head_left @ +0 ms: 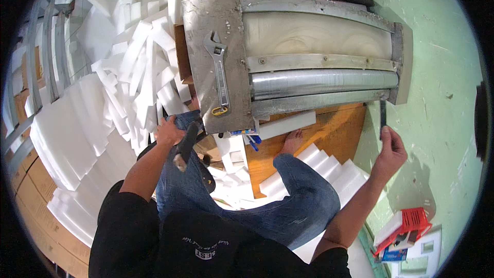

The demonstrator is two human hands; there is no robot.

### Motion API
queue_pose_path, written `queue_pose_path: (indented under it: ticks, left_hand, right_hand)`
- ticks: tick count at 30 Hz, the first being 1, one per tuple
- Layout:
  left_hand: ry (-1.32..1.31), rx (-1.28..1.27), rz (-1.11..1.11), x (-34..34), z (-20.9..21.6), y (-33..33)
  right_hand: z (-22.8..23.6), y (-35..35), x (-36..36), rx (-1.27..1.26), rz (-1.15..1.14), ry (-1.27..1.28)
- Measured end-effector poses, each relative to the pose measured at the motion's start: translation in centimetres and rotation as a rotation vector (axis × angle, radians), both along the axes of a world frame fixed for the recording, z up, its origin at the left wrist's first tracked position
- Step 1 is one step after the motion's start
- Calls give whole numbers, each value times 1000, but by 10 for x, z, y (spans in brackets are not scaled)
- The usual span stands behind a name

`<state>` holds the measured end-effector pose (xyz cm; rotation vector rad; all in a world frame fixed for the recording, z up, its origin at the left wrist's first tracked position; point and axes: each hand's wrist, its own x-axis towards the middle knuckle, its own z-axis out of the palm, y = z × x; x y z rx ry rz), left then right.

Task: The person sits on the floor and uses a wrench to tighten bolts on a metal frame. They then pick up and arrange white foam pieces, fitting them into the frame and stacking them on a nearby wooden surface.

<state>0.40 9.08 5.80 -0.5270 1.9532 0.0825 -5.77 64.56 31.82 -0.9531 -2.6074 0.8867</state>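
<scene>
Seated person, a hammer in the left hand, a thin dark strip in the right.

The left hand [169, 131] is closed around a hammer [184, 146] whose dark handle runs down over the knee; its head end is partly lost against the jeans [303, 201] and hard to make out. The right hand [391, 152] pinches a strip [383, 118] between thumb and fingertips, the other fingers loosely curled; what the strip is cannot be told. Just above and between both hands stands a metal machine [309, 80] with a roller, its lower part hidden behind the knees. A wrench [220, 74] lies on its side plate, above the left hand. White foam strips [139, 67] pile up beyond the left hand, partly cut off by the rim. A red tool [404, 231] lies below the right forearm, its lower half cut off.
</scene>
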Motion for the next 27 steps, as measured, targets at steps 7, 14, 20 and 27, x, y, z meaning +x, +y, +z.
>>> queue_pose_path:
  ticks: [7,14,20,27]
  left_hand:
    - [-71,82,-63,1,8,-10]
    - [-96,136,-169,-7,1,-17]
    - [-136,153,-190,-17,3,-23]
    - [-140,177,-176,-13,-5,-35]
  right_hand:
    - [7,-95,17,-158,-170,-9]
    - [-15,-195,7,-393,-131,-183]
    - [-60,-295,-42,-412,64,-312]
    - [-98,-338,-53,-375,188,-317]
